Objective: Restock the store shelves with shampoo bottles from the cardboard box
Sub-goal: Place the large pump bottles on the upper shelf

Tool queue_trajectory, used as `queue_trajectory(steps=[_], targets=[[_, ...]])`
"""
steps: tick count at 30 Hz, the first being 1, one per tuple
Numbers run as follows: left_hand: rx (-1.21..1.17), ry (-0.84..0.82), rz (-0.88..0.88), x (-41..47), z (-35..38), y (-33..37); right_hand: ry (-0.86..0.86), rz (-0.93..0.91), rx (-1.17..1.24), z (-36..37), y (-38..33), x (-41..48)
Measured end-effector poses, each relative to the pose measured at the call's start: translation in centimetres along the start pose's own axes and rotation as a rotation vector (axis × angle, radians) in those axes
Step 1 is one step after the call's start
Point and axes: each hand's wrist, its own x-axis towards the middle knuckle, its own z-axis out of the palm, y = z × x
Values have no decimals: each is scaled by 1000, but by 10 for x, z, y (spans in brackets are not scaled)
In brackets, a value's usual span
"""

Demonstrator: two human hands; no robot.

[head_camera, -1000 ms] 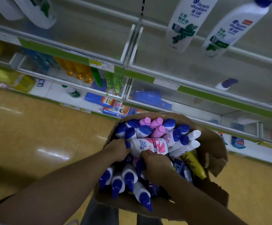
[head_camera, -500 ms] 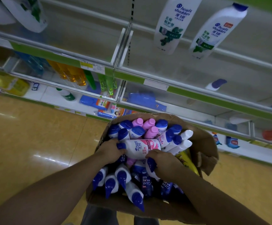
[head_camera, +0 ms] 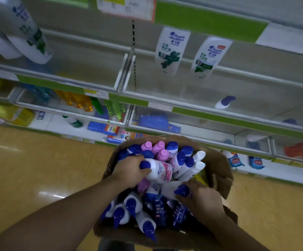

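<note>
Both hands are down in the open cardboard box [head_camera: 219,165], which sits low and close to the person and is packed with shampoo bottles lying at many angles. The left hand [head_camera: 129,171] is curled round the neck end of the pink-labelled bottle [head_camera: 160,171], which lies on top of the heap. Its long axis runs almost level across the box, blue cap to the left inside the fingers [head_camera: 138,158] and body stretching right toward the middle. The right hand [head_camera: 201,201] is clenched on a white bottle [head_camera: 168,190] just below and beside the first. Its blue cap points right into the palm and its body runs left, so the two bottles lie roughly parallel, their caps turned opposite ways. How far the right fingers wrap under that cap is hard to tell, since the hand hides the far side. The shelf [head_camera: 183,87] to be filled lies ahead of and above the box, with two standing bottles [head_camera: 170,49] at its back on the right of the divider and bare board in front of them. Each bottle would probably need to be lifted clear of its neighbours and swung from lying to upright. The left hand's bottle is the freer one, as nothing rests on it.
</note>
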Motion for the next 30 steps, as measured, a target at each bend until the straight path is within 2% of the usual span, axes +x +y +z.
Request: queue_trajectory(steps=[7,10,16,23,30], targets=[[350,-15,294,-6,-43,67,108,81,130,-60,-9,-26],[418,23,344,-19,-77,89,164,81,143,-107,-12,-37],[441,139,381,-67,-167,136,308,42,135,-231,-26,-70],[403,339,524,-141,-268,208,501,-98,134,-393,-59,-132],[227,501,637,-204,-354,262,620,-241,241,-516,-87,-186]])
